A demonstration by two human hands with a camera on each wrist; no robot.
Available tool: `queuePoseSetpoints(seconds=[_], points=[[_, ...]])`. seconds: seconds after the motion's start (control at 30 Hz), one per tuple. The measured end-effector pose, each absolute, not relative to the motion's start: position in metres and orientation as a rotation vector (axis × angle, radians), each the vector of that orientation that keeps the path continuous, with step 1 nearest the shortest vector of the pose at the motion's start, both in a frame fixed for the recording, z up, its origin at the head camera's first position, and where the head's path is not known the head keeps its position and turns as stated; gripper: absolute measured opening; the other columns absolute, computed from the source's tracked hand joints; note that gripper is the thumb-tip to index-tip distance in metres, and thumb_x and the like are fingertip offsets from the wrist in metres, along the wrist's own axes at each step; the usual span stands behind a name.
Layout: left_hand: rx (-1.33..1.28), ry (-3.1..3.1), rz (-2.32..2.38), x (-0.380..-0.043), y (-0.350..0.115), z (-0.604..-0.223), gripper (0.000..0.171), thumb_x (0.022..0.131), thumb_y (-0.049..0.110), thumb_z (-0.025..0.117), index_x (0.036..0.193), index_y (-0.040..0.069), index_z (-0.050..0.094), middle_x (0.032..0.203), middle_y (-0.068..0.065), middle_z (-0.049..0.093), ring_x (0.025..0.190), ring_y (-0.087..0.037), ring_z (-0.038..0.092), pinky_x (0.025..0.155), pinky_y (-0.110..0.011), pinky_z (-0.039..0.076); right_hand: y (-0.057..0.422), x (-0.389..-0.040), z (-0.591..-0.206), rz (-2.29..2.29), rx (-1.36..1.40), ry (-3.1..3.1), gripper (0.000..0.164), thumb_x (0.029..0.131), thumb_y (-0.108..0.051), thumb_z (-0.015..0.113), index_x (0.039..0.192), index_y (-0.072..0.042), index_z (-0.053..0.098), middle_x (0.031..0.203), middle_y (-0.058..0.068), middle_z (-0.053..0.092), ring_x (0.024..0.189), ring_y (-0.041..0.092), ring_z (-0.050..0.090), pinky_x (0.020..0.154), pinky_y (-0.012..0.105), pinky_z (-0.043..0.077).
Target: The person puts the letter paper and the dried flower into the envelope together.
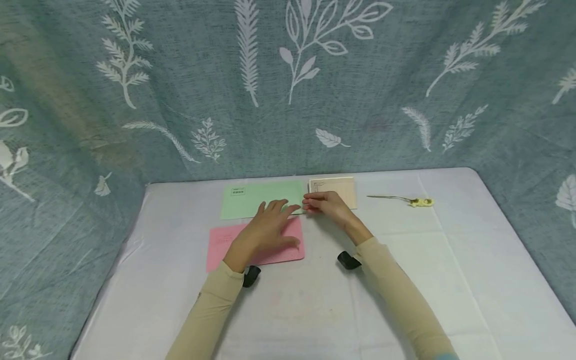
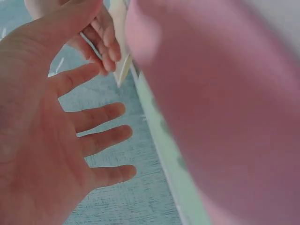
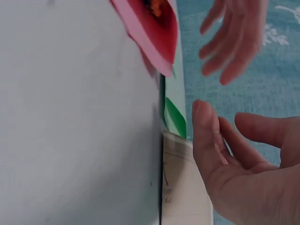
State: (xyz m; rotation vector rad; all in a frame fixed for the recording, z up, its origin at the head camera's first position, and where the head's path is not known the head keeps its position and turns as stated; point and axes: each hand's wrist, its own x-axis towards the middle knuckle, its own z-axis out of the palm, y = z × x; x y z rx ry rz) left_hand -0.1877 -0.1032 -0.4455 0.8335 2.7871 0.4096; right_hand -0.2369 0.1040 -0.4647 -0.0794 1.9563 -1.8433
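A pink envelope-like paper piece (image 1: 225, 246) lies on the table. In the right wrist view, the open end of the pink piece (image 3: 152, 44) shows a red inside with something orange and dark in it. Just behind lies a pale green envelope (image 1: 263, 195), and a beige notepad or card (image 1: 339, 187) sits at its right end. My left hand (image 1: 268, 229) is over the pink piece with fingers spread, fingertips overlapping the green envelope. My right hand (image 1: 332, 207) hovers by the green envelope's right end and the beige pad, thumb and fingers apart, holding nothing.
To the right lies a thin metal stick (image 1: 389, 197) with a yellow figure (image 1: 421, 202) at its end. A white cloth covers the table (image 1: 292, 310). Behind it hangs a blue-green curtain (image 1: 382, 125) with white leaf prints.
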Motion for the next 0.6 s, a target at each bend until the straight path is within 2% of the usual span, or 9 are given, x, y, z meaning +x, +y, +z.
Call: queuePoseSetpoints(seconds=[0.17,0.3,0.43,0.6], points=[[0.794,2.792,0.407,-0.218,-0.101,-0.440,0.078,0.089,0.047,0.069,0.152,0.016,0.035,0.153,-0.020,0.031,0.142,-0.038,0.029,0.113,-0.062,0.018,0.099,-0.248,-0.462,-1.885,-0.014,1.898,0.039,0.103,-0.007,0.047,0.138,0.011,0.048,0.134,0.026,0.055,0.122,0.031,0.058,0.097,0.033,0.049],[0.758,2.795,0.399,-0.240,-0.100,-0.442,0.078,0.090,0.049,0.067,0.152,0.016,0.035,0.154,-0.019,0.032,0.142,-0.037,0.030,0.114,-0.059,0.020,0.096,-0.255,-0.463,-1.879,0.002,1.886,0.041,0.103,-0.008,0.046,0.140,0.011,0.044,0.139,0.025,0.051,0.128,0.032,0.052,0.101,0.032,0.046],[0.726,2.777,0.397,-0.256,-0.100,-0.446,0.083,0.088,0.050,0.068,0.154,0.015,0.031,0.156,-0.018,0.030,0.143,-0.037,0.029,0.114,-0.057,0.020,0.093,-0.260,-0.463,-1.858,-0.008,1.889,0.044,0.104,-0.008,0.045,0.142,0.013,0.040,0.142,0.027,0.047,0.130,0.034,0.049,0.104,0.035,0.043],[0.676,2.682,0.407,-0.273,-0.098,-0.454,0.097,0.082,0.050,0.075,0.157,0.016,0.023,0.160,-0.017,0.020,0.147,-0.036,0.018,0.117,-0.056,0.015,0.090,-0.266,-0.466,-1.851,0.001,1.869,0.047,0.104,-0.008,0.043,0.144,0.014,0.034,0.144,0.029,0.044,0.132,0.035,0.047,0.107,0.036,0.040]])
